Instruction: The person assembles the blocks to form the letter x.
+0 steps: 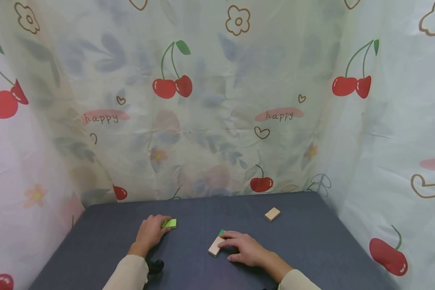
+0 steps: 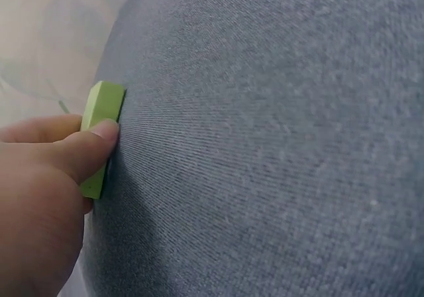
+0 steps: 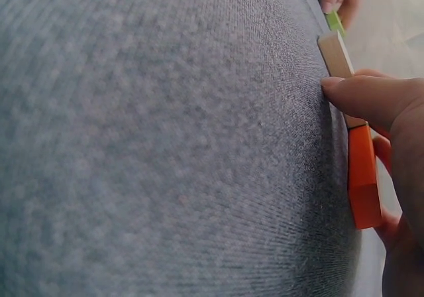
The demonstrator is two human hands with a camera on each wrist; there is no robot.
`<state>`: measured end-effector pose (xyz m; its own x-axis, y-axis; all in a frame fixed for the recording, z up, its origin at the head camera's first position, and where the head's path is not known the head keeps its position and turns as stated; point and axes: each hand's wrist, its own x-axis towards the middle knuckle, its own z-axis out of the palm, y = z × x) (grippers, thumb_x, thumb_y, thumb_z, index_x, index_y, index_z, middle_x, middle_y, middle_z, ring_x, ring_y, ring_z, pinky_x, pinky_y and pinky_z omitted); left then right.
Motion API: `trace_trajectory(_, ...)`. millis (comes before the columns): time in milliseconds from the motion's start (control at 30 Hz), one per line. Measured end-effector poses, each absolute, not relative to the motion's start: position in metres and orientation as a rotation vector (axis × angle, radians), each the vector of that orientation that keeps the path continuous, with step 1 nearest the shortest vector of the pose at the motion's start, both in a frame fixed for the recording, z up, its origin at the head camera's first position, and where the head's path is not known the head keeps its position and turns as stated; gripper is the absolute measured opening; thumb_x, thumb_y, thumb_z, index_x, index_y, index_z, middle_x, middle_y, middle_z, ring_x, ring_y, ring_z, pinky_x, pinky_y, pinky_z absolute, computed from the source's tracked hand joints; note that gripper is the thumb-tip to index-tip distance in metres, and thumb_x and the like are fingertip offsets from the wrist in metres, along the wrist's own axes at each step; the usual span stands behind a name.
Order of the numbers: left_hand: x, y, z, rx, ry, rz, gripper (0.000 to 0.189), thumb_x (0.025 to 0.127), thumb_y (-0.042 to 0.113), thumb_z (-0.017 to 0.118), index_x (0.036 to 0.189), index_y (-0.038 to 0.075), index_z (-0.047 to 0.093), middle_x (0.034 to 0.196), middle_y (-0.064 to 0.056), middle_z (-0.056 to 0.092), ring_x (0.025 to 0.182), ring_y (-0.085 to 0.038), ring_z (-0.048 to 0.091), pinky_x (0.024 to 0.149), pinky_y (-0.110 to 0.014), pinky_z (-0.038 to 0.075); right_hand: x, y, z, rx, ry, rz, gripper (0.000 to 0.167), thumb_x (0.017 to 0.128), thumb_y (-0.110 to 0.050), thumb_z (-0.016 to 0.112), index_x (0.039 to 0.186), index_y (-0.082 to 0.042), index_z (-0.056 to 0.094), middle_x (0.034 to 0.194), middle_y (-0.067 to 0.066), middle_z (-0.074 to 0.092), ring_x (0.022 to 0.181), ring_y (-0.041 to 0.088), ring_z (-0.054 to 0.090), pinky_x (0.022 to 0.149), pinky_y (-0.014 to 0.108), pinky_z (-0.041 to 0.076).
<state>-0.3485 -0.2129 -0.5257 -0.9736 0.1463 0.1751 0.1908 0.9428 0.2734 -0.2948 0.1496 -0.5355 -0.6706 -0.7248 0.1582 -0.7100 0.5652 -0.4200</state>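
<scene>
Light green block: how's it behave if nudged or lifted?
The light green block is likely stiff: edges look straight, no bend shows under the left hand's pinch. Probably won't roll or tip easily, as it lies low with flat faces. Might drag slightly on the textured gray cloth.

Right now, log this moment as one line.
left hand: pinches lime block | right hand: at pale block, grip unclear | orange block: beside pale block | lone wooden block: beyond right hand, untouched
</scene>
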Motion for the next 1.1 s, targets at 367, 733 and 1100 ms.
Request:
trace_trajectory(367, -0.3461, -0.2130, -0.5261, -0.273, -2.923, -0.412, 0.039, 0.086, 0.028, 0.075, 0.122, 0.013, 0.068, 0.115, -0.008, 0.065, 0.102, -0.030, 0.057, 0.087, -0.052, 0.043, -0.2937, 0.1498, -0.5313, -1.242, 2.752, -0.716, 0.043, 0.088, -0.023, 0.073, 0.130, -0.028, 0.064, 0.144, 0.000, 0.048, 0.138, 0.020, 0.036, 0.100, 0.057, 0.035)
trace_trajectory(733, -0.3416, -0.2124, -0.5259, -0.346, -2.889, -0.443, 0.038, 0.087, 0.026, 0.074, 0.123, 0.015, 0.067, 0.118, -0.007, 0.064, 0.107, -0.031, 0.058, 0.090, -0.054, 0.043, -0.2922, 0.1503, -0.5294, -1.234, 2.728, -0.739, 0.043, 0.088, -0.023, 0.072, 0.130, -0.029, 0.063, 0.144, -0.001, 0.048, 0.138, 0.021, 0.036, 0.099, 0.058, 0.035)
trace_trajectory(1100, -0.3406, -0.2085, -0.5193, -0.443, -2.855, -0.425, 0.038, 0.088, 0.028, 0.073, 0.125, 0.019, 0.066, 0.117, -0.003, 0.064, 0.107, -0.028, 0.058, 0.089, -0.053, 0.044, -0.2919, 0.1498, -0.5294, -1.228, 2.726, -0.739, 0.043, 0.088, -0.023, 0.072, 0.130, -0.029, 0.063, 0.144, -0.001, 0.048, 0.138, 0.021, 0.036, 0.098, 0.060, 0.035)
